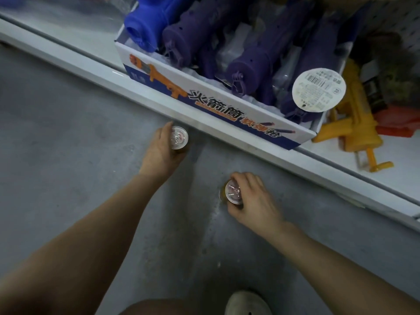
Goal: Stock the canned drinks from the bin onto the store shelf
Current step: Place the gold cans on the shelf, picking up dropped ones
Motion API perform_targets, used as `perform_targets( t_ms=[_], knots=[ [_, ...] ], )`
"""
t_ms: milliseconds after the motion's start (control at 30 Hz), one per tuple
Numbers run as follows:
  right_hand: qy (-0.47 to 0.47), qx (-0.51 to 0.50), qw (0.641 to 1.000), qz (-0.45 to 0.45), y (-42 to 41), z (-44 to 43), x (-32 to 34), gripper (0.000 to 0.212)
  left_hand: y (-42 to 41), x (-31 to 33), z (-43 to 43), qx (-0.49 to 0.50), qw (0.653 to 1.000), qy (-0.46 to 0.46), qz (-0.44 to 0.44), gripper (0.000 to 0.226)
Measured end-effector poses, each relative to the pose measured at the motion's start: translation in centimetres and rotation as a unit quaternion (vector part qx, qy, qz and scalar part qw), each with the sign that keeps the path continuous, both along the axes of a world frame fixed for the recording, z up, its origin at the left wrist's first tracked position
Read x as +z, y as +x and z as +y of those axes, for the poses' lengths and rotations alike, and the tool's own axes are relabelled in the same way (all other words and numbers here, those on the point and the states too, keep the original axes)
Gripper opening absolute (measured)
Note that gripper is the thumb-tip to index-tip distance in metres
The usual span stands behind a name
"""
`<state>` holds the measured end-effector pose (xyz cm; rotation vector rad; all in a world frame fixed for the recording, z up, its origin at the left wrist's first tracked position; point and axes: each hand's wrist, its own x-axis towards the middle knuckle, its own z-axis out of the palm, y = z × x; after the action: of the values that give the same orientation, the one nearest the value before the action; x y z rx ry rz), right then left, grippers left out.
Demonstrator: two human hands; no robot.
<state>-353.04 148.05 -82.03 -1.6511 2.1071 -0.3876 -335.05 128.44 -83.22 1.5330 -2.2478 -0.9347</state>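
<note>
Seen from above, my left hand (160, 151) grips a can (179, 138) with a silver pull-tab lid and a brownish body, close under the white front edge of the store shelf (150, 100). My right hand (252, 198) wraps a second, matching can (233, 192) lower and to the right, over the grey floor. Both cans are upright. Whether they rest on the floor or hang above it I cannot tell. The bin is out of view.
On the shelf stands an open cardboard display box (218, 105) packed with purple and blue toy launchers. A yellow toy gun (354, 130) lies to its right. My shoe (247, 303) shows at the bottom on the grey floor (68, 155).
</note>
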Motion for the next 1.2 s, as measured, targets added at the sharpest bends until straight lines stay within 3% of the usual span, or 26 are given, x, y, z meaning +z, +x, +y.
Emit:
perform_targets(
  t_ms=[233, 433, 600, 800, 967, 1200],
  knots=[
    [0.085, -0.136, 0.975, -0.151, -0.4, 0.3, 2.1, 0.061, 1.6, 4.1, 3.2, 0.038, 0.993, 0.107, 0.03, 0.079],
    [0.147, -0.149, 0.952, -0.223, 0.3, 0.9, 10.6, 0.063, 3.9, 13.2, 7.9, 0.078, 0.968, 0.23, 0.069, 0.078],
    [0.171, -0.17, 0.926, -0.292, 2.1, 1.9, 23.0, 0.06, 5.2, 24.7, 11.0, 0.114, 0.942, 0.301, 0.09, 0.066],
    [0.134, -0.181, 0.91, -0.347, 3.9, 3.6, 40.4, 0.049, 6.8, 41.5, 12.9, 0.123, 0.927, 0.318, 0.153, 0.062],
    [0.101, -0.171, 0.913, -0.357, 4.6, 4.0, 55.3, 0.042, 7.4, 56.4, 13.4, 0.109, 0.914, 0.328, 0.215, 0.067],
    [0.0, -0.161, 0.937, -0.309, 4.6, 3.8, 73.0, 0.039, 7.3, 73.5, 13.6, 0.016, 0.93, 0.289, 0.229, 0.059]
  ],
)
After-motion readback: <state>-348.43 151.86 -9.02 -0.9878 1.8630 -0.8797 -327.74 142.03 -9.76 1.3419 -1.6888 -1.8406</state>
